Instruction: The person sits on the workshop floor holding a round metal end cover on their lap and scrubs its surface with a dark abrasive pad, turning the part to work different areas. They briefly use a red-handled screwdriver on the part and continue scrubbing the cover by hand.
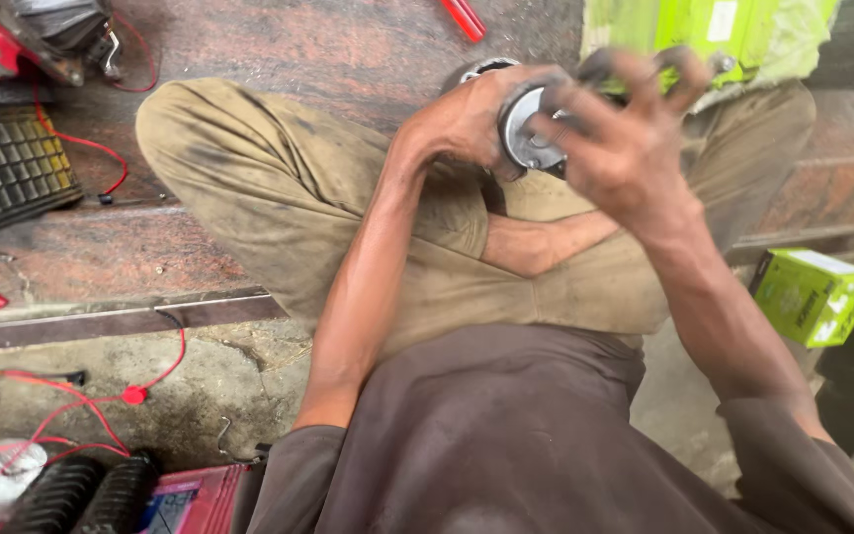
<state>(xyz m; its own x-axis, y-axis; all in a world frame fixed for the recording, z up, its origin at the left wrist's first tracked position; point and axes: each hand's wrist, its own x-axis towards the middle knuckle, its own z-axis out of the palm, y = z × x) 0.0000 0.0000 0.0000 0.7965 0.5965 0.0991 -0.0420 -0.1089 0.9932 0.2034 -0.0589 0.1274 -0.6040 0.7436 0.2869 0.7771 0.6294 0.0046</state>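
Round part [526, 133] betw. both hands looks like bare metal, dull grey sheen, smudged w/ grease; left hand [467, 119] and right hand [625, 148] matt w/ dark grime. Trousers [279, 198] are khaki cloth, matt, oil-stained; shirt [506, 445] brown cloth, soft and matt. Floor [348, 49] is reddish polished stone, dusty; small green box [814, 295] is smooth, slightly glossy cardboard.

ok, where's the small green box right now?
In the head view the small green box sits at the right edge on the floor, beside the person's right forearm, below the green bag.
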